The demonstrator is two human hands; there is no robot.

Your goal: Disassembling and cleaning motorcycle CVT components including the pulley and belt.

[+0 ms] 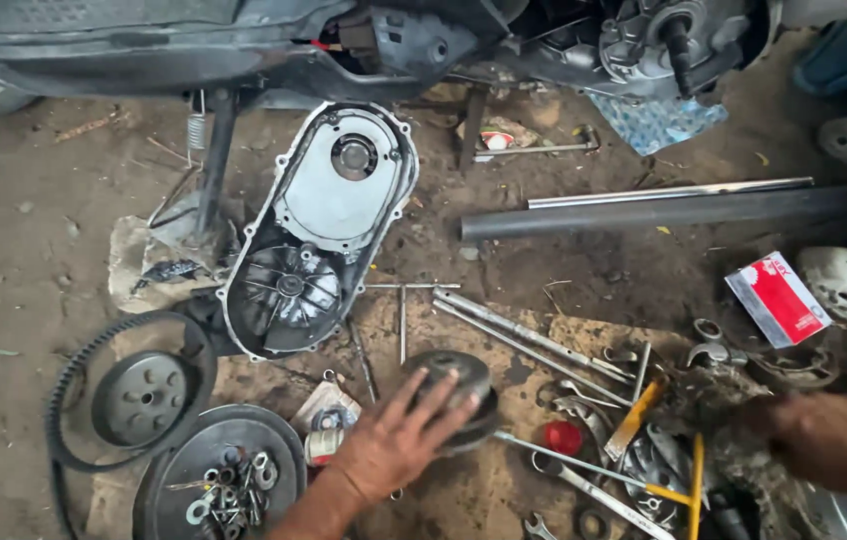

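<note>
The left hand (398,440) lies with fingers spread over the round metal clutch pulley (458,395), gripping its top face; the pulley sits on the dirt floor (33,240) near the bottom edge of view, just beside a red cap (562,437). The right hand (828,432) rests loosely curled among the greasy parts at the right edge, holding nothing that can be made out. For a sound lift, seat the fingertips around the rim and keep the pulley level. Wrenches (583,475) lie to its right; the open transmission cover (318,230) lies beyond it; a drive belt (93,385) rings a clutch bell (146,397) to the left.
</note>
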